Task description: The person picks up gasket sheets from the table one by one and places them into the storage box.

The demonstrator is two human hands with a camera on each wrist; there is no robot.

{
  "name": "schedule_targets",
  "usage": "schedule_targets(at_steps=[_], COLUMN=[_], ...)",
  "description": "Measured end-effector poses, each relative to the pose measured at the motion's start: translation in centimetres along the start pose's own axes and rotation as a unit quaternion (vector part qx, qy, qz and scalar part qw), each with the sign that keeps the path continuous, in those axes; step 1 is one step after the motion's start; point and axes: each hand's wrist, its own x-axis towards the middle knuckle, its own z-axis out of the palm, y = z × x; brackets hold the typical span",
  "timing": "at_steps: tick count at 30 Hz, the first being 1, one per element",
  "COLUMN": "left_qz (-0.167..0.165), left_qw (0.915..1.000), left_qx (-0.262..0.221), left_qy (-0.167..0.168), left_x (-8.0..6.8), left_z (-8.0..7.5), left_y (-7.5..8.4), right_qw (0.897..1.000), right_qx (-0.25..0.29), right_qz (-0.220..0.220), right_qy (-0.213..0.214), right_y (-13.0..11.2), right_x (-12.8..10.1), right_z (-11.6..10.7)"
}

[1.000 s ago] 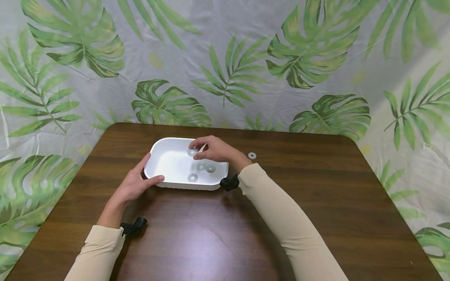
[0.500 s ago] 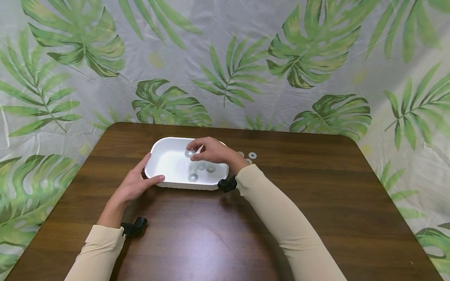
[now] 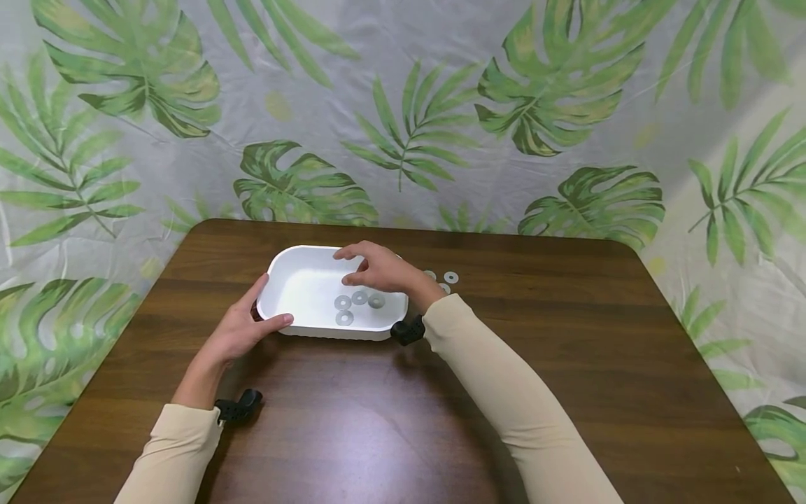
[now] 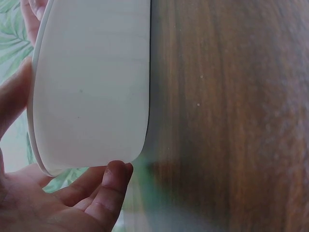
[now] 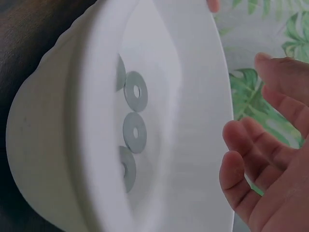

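Note:
A white plastic tub with rounded corners stands towards the back of the table. My left hand grips its left end, thumb over the near rim and fingers at the outer wall, as the left wrist view shows from close by. Inside the tub's right half lie several flat metal washers. Above them, over the far right side of the tub, my right hand hovers with thumb and fingers parted and nothing between them. In the right wrist view, washers rest on the tub's floor.
On the dark wooden table, more washers lie just right of the tub, partly hidden behind my right wrist. A leaf-patterned cloth hangs behind the table's back edge. Each wrist wears a black camera mount.
The washer that my right hand pinched has been let go and now lies in the tub with the others. My right hand's fingers have spread. The left hand stays on the tub.

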Motion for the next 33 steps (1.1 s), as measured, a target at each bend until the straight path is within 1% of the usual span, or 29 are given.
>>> schedule_targets(at_steps=[8,12,15,20,25,29,33], left_qz=[0.003,0.004,0.006,0.008,0.006,0.007,0.004], left_qw=[1.0000,1.0000,1.0000,0.9999,1.0000,0.9999,0.9997], left_qx=[0.008,0.006,0.007,0.010,0.006,0.009,0.020], left_qy=[0.000,0.002,0.002,0.001,0.002,-0.002,-0.009], left_x=[-0.1,-0.2,-0.3,-0.3,-0.3,-0.3,-0.2], left_z=[0.0,-0.1,-0.1,0.0,0.0,-0.1,-0.2], left_y=[-0.1,-0.1,0.0,0.0,0.0,0.0,0.1], right_qw=[1.000,1.000,0.999,0.996,0.993,0.993,0.996], right_qx=[-0.011,-0.023,-0.033,-0.055,-0.068,-0.065,-0.045], right_qz=[-0.004,-0.012,-0.028,-0.071,-0.092,-0.089,-0.062], right_qy=[-0.006,0.000,0.001,-0.005,0.015,0.034,0.045], right_y=[0.4,0.6,0.5,0.6,0.9,1.5,2.6], right_x=[-0.7,-1.2,-2.0,-3.6,-5.2,-6.7,-8.2], right_z=[-0.4,-0.7,-0.8,-0.6,-0.8,-1.6,-2.5])
